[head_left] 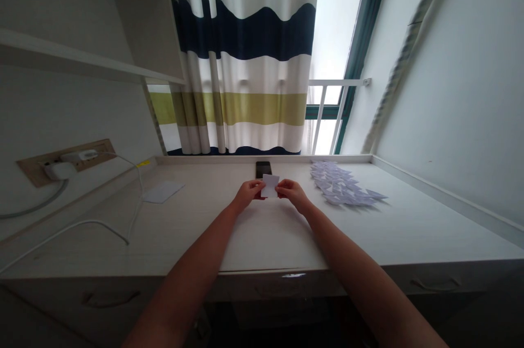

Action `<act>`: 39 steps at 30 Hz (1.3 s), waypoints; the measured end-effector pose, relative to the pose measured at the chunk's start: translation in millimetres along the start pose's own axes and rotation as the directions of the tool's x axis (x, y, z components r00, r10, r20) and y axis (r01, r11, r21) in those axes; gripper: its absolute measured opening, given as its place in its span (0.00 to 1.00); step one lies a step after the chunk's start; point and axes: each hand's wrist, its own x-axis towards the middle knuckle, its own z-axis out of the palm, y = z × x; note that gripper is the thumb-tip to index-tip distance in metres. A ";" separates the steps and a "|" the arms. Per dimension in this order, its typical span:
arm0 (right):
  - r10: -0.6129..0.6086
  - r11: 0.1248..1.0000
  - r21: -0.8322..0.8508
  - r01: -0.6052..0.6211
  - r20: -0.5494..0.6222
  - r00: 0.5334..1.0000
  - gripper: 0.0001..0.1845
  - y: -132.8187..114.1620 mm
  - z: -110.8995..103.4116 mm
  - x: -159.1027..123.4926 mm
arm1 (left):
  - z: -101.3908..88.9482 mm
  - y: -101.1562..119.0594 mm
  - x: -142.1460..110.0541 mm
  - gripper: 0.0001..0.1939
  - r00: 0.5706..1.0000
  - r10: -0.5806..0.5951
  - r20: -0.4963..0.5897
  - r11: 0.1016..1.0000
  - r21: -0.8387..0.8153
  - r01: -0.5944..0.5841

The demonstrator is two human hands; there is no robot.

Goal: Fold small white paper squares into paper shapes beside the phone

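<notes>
Both hands meet over the middle of the pale desk (262, 233). My left hand (248, 193) and my right hand (290, 191) each pinch one side of a small white piece of paper (270, 185), held upright just above the desktop. Fingers of both hands are closed on its edges. A dark phone (263, 168) lies flat right behind the paper. To the right lies a row of several small folded white paper pieces (341, 186).
A white sheet (164, 192) lies at the left with a white cable (102, 225) running to a wall socket (65, 162). A striped curtain (245, 64) and window railing stand behind the desk. Drawers with handles run under the front edge.
</notes>
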 end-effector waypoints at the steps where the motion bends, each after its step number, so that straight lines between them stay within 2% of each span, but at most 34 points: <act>1: -0.002 1.000 0.000 0.002 -0.001 1.000 0.12 0.0 0.1 -0.3 | 0.1 -0.1 0.0 0.17 1.000 0.004 0.011 1.000 0.002 -0.004; 11: 0.009 1.000 0.028 -0.011 0.040 0.999 0.16 -0.3 0.3 -2.8 | -1.0 -0.8 -0.2 0.17 1.000 0.003 0.017 1.000 -0.013 -0.003; 22: -0.070 0.997 0.018 0.068 0.086 0.994 0.09 -6.4 3.2 -5.9 | 1.2 6.1 -4.6 0.11 0.999 0.003 0.047 0.999 -0.052 -0.001; 30: -0.063 0.998 0.032 0.060 0.080 0.995 0.06 -4.8 3.2 -5.3 | -1.4 5.5 -4.7 0.11 0.995 0.041 0.087 0.998 -0.054 -0.036; 39: -0.066 0.998 -0.010 0.066 0.049 0.997 0.09 -4.7 3.5 -4.7 | -1.0 2.0 -3.2 0.14 0.997 0.010 0.075 0.998 0.064 -0.015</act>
